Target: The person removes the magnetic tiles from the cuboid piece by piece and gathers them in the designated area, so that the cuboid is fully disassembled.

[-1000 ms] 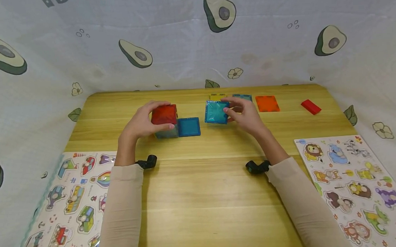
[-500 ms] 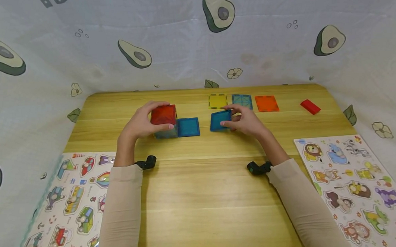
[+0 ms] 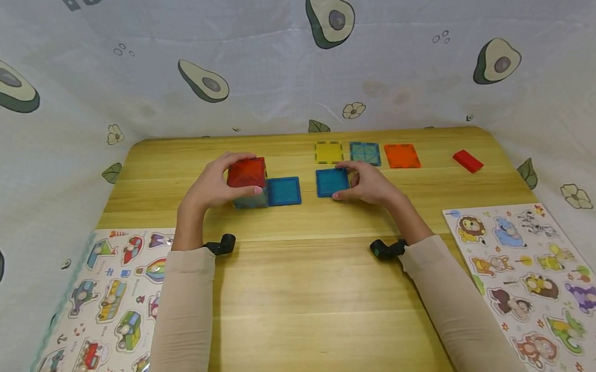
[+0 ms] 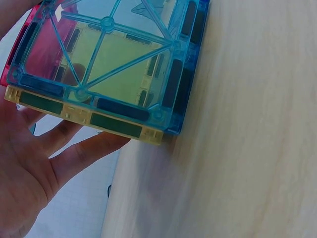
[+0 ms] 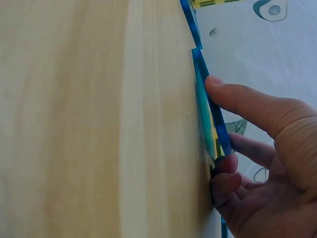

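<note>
Your right hand point(image 3: 366, 184) pinched a translucent blue square plastic tile point(image 3: 331, 182) between its fingers. Your left hand's point(image 3: 210, 182) fingers gripped a red-topped translucent plastic cube point(image 3: 247, 174). Between both hands' fingers, another blue square tile point(image 3: 285, 191) lay on the wooden desk point(image 3: 304, 298), just beside the cube.

A see-through box point(image 3: 247, 174) built of square tiles stands upright, with a red top, a light-blue front crossed by bars, and yellow along one side. A blue square tile point(image 3: 284, 192) lies flat against its right side. Farther right, separate, another blue tile point(image 3: 331, 182) is nearly level, one edge slightly raised.
</note>
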A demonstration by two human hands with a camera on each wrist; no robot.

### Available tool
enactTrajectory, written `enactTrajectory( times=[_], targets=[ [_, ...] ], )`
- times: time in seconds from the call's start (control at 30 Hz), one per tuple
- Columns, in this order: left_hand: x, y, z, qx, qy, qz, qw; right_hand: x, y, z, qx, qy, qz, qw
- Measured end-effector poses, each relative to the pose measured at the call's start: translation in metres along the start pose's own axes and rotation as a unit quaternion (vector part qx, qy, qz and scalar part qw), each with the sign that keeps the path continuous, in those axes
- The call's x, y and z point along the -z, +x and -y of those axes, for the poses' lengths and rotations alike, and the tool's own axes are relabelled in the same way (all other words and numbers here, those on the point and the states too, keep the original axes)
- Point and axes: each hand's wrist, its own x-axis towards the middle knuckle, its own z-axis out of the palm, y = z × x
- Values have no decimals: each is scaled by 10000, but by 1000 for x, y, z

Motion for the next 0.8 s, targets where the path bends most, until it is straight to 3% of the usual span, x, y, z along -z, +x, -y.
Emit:
enactTrajectory(
  times=[0.23,0.5,0.8],
  targets=[
    [1,0,-1,36,22,10,10000,0,-1,1,-17,-343,55,9994],
    [3,1,-1,-62,94,-26,9999,1,-5,2,64,78,-192,9998],
    [2,1,2,-161,63,33,9998,5,-8,9,-82,168,-403,9990]
  ],
)
